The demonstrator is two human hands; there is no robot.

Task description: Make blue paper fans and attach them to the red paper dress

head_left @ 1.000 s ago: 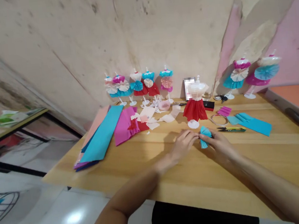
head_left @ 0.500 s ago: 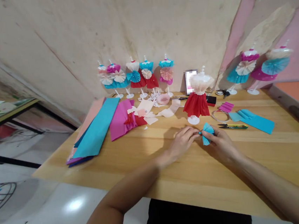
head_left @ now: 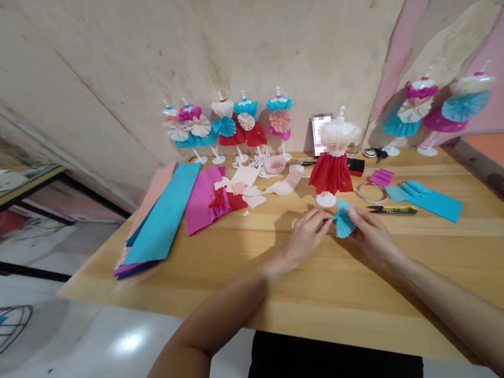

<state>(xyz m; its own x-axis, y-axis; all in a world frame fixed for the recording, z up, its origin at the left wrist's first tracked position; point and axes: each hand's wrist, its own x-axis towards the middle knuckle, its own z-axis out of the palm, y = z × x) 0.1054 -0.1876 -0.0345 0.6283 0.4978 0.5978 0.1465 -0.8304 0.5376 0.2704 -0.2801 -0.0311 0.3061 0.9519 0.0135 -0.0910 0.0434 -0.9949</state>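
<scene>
A small pleated blue paper fan (head_left: pixel 344 219) is pinched between both hands just above the wooden table (head_left: pixel 251 272). My left hand (head_left: pixel 307 234) grips its left edge with closed fingertips. My right hand (head_left: pixel 372 234) holds its right side, fingers curled round it. Right behind the fan stands a small white mannequin in a red paper skirt (head_left: pixel 330 172). A pair of thread snips (head_left: pixel 392 210) lies just right of my right hand.
Long sheets of blue, pink and magenta paper (head_left: pixel 165 215) lie at the left. Cut scraps and a pink tape roll (head_left: pixel 275 164) sit mid-table. Blue folded paper (head_left: pixel 431 201) lies at the right. Dressed mini mannequins (head_left: pixel 228 126) line the wall, two more (head_left: pixel 440 108) at the far right.
The fan has been lifted and turned a little between the fingers, its pleats spreading wider. Both hands stayed close together; the view shifted slightly.
</scene>
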